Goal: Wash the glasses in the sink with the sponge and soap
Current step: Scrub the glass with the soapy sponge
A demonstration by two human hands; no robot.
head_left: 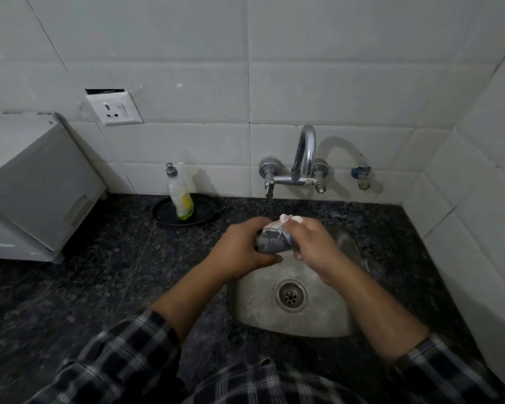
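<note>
Progress: I judge I'm mid-scrub on one glass [270,239]; rinsing remains, and no other glasses are in view.
Left hand [241,247]: wrapped round the glass's base.
Right hand [312,243]: closed on the foamy sponge [290,219] at its mouth.
Glass: above the sink [327,319], lying sideways, long axis left-right, mouth toward my right.
Soap bottle [180,196]: upright on the tabletop [99,287].

The person wears a long-sleeved checked shirt in dark navy or black crossed with pale grey-white lines. The left sleeve [123,354] is pushed up to about mid-forearm, its cuff bunched in loose folds; the right sleeve [449,371] ends at a similar point, leaving both forearms and hands bare. The same plaid cloth shows across the chest [263,386] at the lower edge.
</note>
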